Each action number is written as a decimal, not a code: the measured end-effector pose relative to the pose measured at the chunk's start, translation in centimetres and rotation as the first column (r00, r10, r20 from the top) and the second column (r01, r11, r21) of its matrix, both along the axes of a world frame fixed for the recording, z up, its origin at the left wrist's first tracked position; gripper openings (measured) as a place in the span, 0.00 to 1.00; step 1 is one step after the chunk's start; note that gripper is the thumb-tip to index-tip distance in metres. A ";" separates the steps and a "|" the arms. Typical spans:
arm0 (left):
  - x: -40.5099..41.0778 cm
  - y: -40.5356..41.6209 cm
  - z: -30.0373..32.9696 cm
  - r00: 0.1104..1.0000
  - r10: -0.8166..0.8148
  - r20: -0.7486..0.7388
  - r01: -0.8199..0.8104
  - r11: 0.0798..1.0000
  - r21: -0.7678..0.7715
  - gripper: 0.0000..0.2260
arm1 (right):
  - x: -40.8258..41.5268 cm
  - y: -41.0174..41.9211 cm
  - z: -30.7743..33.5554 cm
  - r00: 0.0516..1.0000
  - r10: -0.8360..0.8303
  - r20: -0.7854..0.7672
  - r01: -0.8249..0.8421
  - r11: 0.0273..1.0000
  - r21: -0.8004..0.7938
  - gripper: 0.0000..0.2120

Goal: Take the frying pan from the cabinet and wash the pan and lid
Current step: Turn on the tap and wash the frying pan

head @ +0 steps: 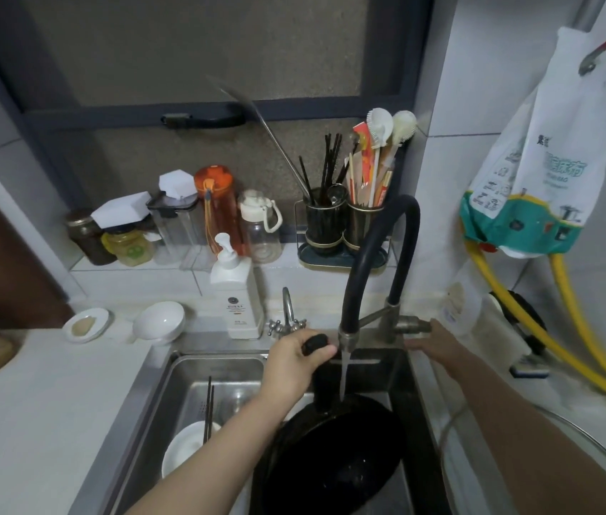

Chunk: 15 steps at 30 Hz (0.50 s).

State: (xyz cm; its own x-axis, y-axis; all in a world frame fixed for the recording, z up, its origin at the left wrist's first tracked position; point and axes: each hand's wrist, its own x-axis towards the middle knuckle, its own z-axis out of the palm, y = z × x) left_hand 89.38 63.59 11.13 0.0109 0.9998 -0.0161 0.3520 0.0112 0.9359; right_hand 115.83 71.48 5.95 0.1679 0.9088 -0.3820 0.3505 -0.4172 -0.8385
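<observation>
A black frying pan [331,462] lies in the steel sink [182,369], its handle pointing up and away from me. My left hand [294,362] grips the end of that handle. Water runs from the black-hosed faucet [346,340] down into the pan. My right hand [431,343] reaches to the faucet's lever [411,324], fingers extended at it; the grip itself is unclear. A glass lid [598,444] lies on the counter at the right edge, partly out of view.
A white bowl with chopsticks [186,444] sits in the sink's left part. A soap bottle [236,291], a small tap [287,314], white dishes [160,321], jars, bottles and utensil holders [342,224] line the back. Yellow hoses [576,340] run at the right.
</observation>
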 end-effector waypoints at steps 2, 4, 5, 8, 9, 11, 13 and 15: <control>0.1 0.1 -0.1 1.000 0.005 -0.014 -0.005 1.000 -0.005 0.03 | 0.5 0.0 0.1 0.999 0.006 -0.034 -0.006 1.000 -0.011 0.32; 0.3 0.3 -0.3 0.999 0.016 -0.028 -0.016 1.000 -0.003 0.02 | 0.6 0.0 0.2 0.997 0.015 -0.077 -0.017 1.000 -0.025 0.41; 0.4 0.4 -0.4 0.999 0.023 -0.035 -0.023 1.000 -0.007 0.02 | 0.5 -0.1 0.2 0.996 0.020 -0.085 -0.022 1.000 -0.019 0.43; 0.7 0.4 -0.5 0.997 0.051 -0.053 -0.052 0.999 -0.016 0.02 | -0.1 -0.6 0.0 0.995 0.003 -0.104 -0.003 1.000 -0.002 0.41; 0.8 0.3 -0.4 0.997 0.067 -0.049 -0.068 0.998 -0.019 0.02 | -0.2 -0.7 -0.1 0.995 0.012 -0.099 -0.012 1.000 -0.002 0.39; 0.9 0.0 0.0 0.995 0.097 -0.036 -0.098 0.995 -0.027 0.01 | -0.6 -1.1 -0.2 0.994 0.022 -0.108 -0.021 1.000 0.013 0.34; 1.1 -0.3 0.2 0.991 0.125 -0.040 -0.126 0.992 -0.026 0.04 | -1.4 -1.7 -0.4 0.991 0.037 -0.132 -0.034 0.999 0.021 0.34; 1.3 -0.6 0.5 0.986 0.159 -0.042 -0.160 0.987 -0.031 0.03 | -2.5 -2.2 -1.1 0.984 0.062 -0.167 -0.064 0.998 -0.007 0.40</control>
